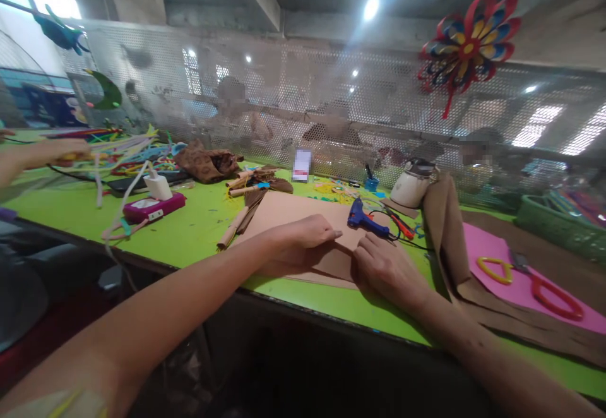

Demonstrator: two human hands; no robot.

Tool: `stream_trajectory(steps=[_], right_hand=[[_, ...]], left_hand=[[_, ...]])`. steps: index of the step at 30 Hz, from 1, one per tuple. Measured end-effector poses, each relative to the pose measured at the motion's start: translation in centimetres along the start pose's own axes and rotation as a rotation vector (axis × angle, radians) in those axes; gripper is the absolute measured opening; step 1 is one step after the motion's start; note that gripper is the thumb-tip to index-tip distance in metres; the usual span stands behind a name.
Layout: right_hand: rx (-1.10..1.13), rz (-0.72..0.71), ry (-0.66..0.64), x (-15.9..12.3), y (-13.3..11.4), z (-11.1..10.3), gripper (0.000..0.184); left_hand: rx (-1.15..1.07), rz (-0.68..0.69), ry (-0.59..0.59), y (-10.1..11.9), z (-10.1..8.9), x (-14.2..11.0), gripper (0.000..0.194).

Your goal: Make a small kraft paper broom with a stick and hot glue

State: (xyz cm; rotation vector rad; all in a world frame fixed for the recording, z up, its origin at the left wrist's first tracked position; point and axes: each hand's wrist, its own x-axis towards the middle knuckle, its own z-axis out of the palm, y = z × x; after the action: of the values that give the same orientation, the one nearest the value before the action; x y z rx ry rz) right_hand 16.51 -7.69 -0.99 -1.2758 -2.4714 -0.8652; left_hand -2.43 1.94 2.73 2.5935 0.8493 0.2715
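Note:
A brown cardboard sheet (pixel 293 213) lies on the green table (pixel 189 232) in front of me. My left hand (pixel 310 232) rests on it with fingers stretched flat, pressing a smaller brown piece (pixel 334 260) down. My right hand (pixel 386 269) sits at the near right edge of that piece, fingers curled onto it and pinching its edge. A blue glue gun (pixel 362 219) lies just beyond both hands.
A pink sheet (pixel 511 276) with red-handled scissors (pixel 553 295) and a yellow loop lies right. Brown fabric strip (pixel 442 235), white kettle (pixel 411 184), pink box with charger (pixel 154 206), rolled brown tubes and pipe cleaners lie about. Another person's hand (pixel 57 151) reaches in at far left. Mesh screen behind.

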Motion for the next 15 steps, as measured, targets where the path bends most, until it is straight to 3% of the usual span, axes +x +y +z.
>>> stream_trajectory(steps=[6,10,15], right_hand=[[-0.014,0.009,0.002,-0.2,-0.2,-0.2,0.016],[0.097,0.029,0.025,-0.1,0.0,-0.2,0.018],[0.419,0.120,0.169,0.1,0.9,-0.1,0.012]], left_hand=[[-0.243,0.076,-0.144,-1.0,0.2,-0.3,0.040],[-0.342,0.026,-0.125,-1.0,0.4,-1.1,0.038],[-0.330,0.059,-0.068,-0.7,0.8,-1.7,0.038]])
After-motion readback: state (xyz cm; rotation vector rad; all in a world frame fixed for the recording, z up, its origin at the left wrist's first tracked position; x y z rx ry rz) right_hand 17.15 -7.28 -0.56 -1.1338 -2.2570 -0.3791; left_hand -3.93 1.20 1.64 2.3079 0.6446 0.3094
